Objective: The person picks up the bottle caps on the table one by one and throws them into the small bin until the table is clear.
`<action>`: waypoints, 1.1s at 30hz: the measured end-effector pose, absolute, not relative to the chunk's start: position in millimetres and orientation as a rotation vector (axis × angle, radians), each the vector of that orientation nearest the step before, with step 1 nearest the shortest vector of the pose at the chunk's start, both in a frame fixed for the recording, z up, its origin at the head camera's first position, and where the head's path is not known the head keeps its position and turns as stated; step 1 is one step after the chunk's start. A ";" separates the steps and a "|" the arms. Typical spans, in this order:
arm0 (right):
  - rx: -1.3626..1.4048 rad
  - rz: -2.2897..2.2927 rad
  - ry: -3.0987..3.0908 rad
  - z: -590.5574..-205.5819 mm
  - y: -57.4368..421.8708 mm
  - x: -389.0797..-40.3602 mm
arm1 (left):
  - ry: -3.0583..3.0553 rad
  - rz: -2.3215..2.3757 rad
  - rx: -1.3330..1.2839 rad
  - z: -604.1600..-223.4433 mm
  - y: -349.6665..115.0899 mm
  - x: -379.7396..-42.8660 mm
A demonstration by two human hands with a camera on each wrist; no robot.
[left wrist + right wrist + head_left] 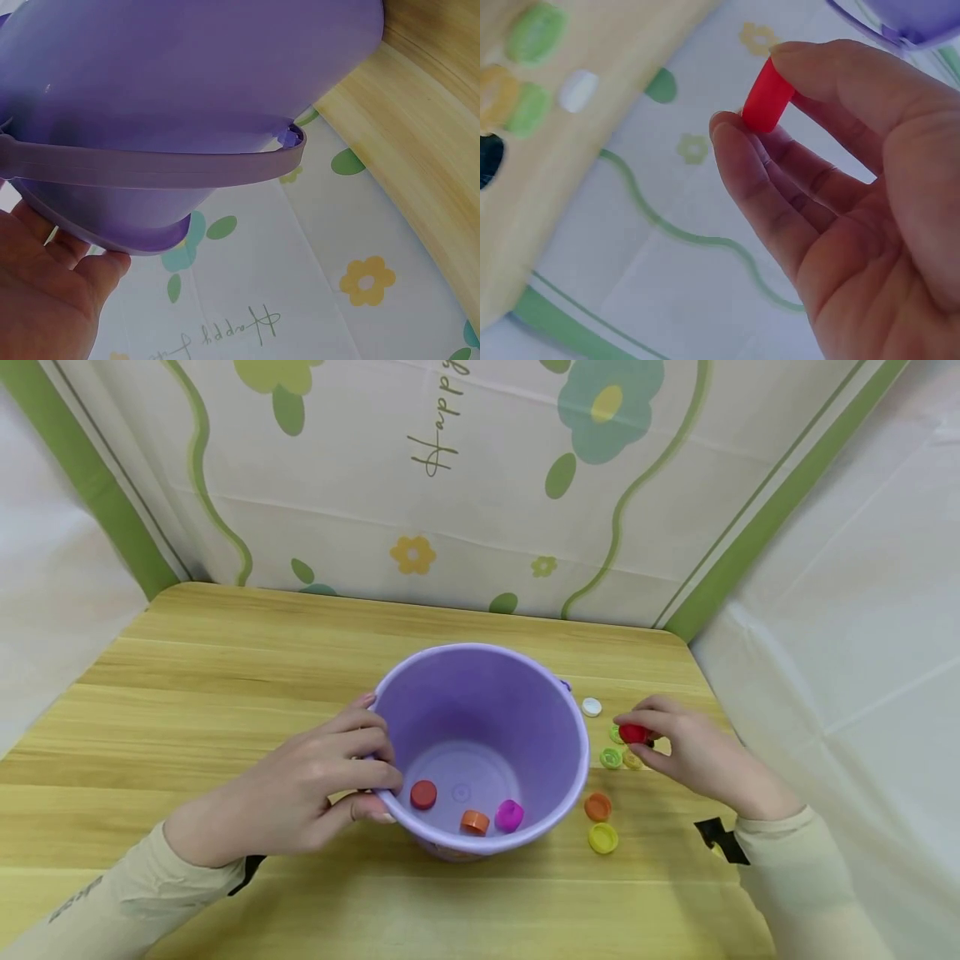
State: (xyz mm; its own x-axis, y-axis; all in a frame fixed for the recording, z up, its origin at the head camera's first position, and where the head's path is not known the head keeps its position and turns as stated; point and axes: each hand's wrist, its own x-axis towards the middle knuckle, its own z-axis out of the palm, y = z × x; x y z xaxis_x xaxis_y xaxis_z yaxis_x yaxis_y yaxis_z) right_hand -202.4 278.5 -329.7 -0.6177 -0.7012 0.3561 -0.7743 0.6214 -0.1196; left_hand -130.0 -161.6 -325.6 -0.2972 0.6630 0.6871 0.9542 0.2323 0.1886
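A purple bucket (480,702) stands on the table with its mouth facing up toward the head camera. My left hand (300,785) grips its rim on the left side, fingers over the edge and thumb at the near side. Inside on the bottom lie a red bottle cap (423,794), an orange cap (475,822) and a magenta cap (509,816). To the right of the bucket, my right hand (693,752) pinches another red cap (769,97) between thumb and fingers, above a few loose caps. The bucket's handle (150,166) shows in the left wrist view.
On the wooden table (225,693) right of the bucket lie a white cap (592,707), a green cap (611,758), an orange cap (597,807) and a yellow cap (603,838). A dark cap (489,161) shows in the right wrist view. A patterned cloth (337,485) hangs behind.
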 end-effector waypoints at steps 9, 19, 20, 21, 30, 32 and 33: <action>1.277 0.373 -2.407 -292.5 266.2 -204.6 | -2.051 -0.824 -1.479 -322.9 -161.5 -129.8; 1.395 0.405 -2.222 -251.8 238.1 -206.6 | -2.059 -0.819 -1.486 -322.9 -162.1 -129.6; 1.405 0.404 -2.208 -248.3 235.1 -206.8 | -2.059 -0.817 -1.485 -323.0 -162.1 -129.6; 1.416 0.403 -2.200 -244.7 232.1 -206.7 | -2.059 -0.814 -1.484 -323.0 -162.1 -129.7; 1.482 0.363 -2.254 -221.1 202.4 -199.8 | -2.038 -0.817 -1.481 -324.2 -162.6 -130.9; 1.508 0.364 -2.286 -218.5 196.0 -198.0 | -2.036 -0.813 -1.482 -324.1 -162.7 -131.2; 1.525 0.362 -2.296 -217.7 192.6 -197.3 | -2.037 -0.812 -1.481 -324.0 -162.8 -131.3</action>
State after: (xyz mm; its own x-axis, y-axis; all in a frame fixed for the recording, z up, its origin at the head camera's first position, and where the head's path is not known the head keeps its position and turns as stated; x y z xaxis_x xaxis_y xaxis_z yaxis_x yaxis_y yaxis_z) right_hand -197.3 192.6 -217.7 -0.3532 -0.8306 0.4306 -0.9228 0.3849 -0.0144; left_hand -131.3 -162.8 -324.0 -0.2909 0.6639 0.6890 0.9558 0.2344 0.1776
